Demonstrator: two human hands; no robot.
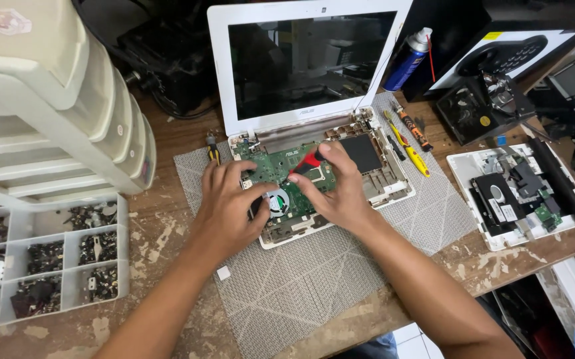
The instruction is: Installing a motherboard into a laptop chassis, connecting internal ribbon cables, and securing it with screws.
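Observation:
A white laptop [394, 193] lies open on a grey mat, its keyboard cover off and its green circuit board [271, 163] and round fan [278, 201] bare. My left hand [229, 206] rests flat on the left side of the board, fingers spread beside the fan. My right hand [338, 188] grips a screwdriver with a red and black handle [307, 161], its tip down on the board near the middle. The laptop's dark screen [307, 60] stands upright behind.
White plastic drawers [54, 106] stand at the left, with a compartment tray of small screws [48, 262] in front. A blue spray can [408, 58], yellow and orange screwdrivers [410, 146] and a second stripped laptop base [520, 196] lie to the right.

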